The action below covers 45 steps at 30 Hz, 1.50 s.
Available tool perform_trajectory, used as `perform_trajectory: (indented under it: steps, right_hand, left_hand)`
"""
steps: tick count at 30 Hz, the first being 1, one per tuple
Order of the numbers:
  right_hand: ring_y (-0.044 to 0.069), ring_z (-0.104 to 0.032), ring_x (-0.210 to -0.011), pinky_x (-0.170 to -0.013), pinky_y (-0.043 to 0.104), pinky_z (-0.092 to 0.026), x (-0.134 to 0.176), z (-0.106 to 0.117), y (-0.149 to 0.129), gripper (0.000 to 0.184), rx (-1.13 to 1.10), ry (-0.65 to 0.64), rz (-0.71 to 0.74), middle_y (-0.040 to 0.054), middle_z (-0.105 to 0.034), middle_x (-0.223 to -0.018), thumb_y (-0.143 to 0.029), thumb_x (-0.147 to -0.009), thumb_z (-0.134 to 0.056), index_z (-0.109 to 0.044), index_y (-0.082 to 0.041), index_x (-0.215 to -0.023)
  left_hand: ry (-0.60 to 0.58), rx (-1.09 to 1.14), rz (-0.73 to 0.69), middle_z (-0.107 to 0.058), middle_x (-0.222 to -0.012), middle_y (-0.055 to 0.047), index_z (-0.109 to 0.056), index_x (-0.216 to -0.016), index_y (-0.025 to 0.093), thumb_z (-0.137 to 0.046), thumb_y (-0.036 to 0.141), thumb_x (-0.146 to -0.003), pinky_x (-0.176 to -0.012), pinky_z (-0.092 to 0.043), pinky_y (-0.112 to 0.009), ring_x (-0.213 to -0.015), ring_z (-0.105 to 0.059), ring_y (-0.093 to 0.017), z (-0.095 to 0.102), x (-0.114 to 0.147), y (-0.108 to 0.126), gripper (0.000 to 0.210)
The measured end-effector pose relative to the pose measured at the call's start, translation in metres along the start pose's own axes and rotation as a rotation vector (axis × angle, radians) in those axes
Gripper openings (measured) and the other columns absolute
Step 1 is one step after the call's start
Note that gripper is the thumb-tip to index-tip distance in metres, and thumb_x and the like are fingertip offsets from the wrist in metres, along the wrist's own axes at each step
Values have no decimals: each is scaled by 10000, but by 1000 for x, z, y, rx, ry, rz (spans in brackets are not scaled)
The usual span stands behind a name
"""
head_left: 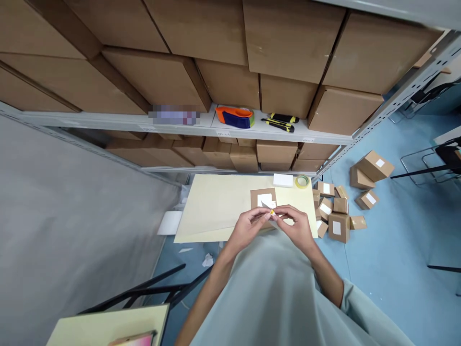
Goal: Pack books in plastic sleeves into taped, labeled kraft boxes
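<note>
My left hand [249,228] and my right hand [297,228] meet over the near side of the pale yellow table [216,202]. Between their fingertips is a small white paper slip [272,212] with a yellow-orange spot. Both hands pinch it, and the fingers partly cover it. Just beyond the fingertips lies a brown cardboard box [254,198] with a white label [264,199] on top. My hands hide its nearer part.
A white stack of paper or labels [283,180] and a tape roll [302,181] lie at the table's far right. Above, the shelf holds boxes, an orange-and-blue tape dispenser [235,117] and yellow-black box cutters [279,122]. Labelled parcels [339,227] are piled on the floor at right.
</note>
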State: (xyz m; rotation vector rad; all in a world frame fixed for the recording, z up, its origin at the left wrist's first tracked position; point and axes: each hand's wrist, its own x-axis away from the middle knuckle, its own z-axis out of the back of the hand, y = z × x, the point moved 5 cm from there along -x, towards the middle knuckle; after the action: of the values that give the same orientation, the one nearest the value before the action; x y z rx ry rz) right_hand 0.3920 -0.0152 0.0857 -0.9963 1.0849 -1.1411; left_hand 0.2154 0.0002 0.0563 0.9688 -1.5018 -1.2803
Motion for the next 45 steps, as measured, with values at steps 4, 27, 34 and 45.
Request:
perform_trajectory:
  steps: [4, 27, 34, 45]
  right_hand:
    - [196, -807, -963, -842, 306, -708, 1, 1, -3, 228, 3, -9, 2, 87, -842, -1092, -424, -1013, -770, -858, -225, -1080]
    - [199, -804, -949, -826, 321, -718, 7, 2, -3, 225, -7, -18, -10, 88, -834, -1109, -432, -1001, -789, -856, -235, -1086]
    - [198, -805, -936, -818, 317, -721, 8, 4, -5, 213, -17, -10, -3, 83, -833, -1096, -426, -993, -802, -854, -237, -1079]
    - [191, -805, -934, -817, 304, -717, 9, 4, -6, 205, -10, -9, 14, 79, -831, -1092, -410, -1007, -779, -852, -234, -1084]
  left_hand:
    - [-16, -36, 0, -858, -1048, -107, -812, -1084, 164, -726, 610, -975, -1011, -628, -370, -1032, -804, -245, 1, 3, 4, 467]
    - [6, -136, -18, -854, -1059, -93, -822, -1057, 183, -725, 536, -972, -1001, -629, -351, -1022, -796, -236, -1, 9, 14, 376]
    - [-7, -134, -27, -854, -1038, -94, -825, -1048, 183, -731, 562, -966, -995, -633, -356, -1002, -799, -240, -2, 10, 19, 399]
    - [-9, -138, -29, -835, -991, -83, -805, -1020, 187, -729, 545, -972, -984, -631, -354, -966, -787, -226, -3, 10, 21, 369]
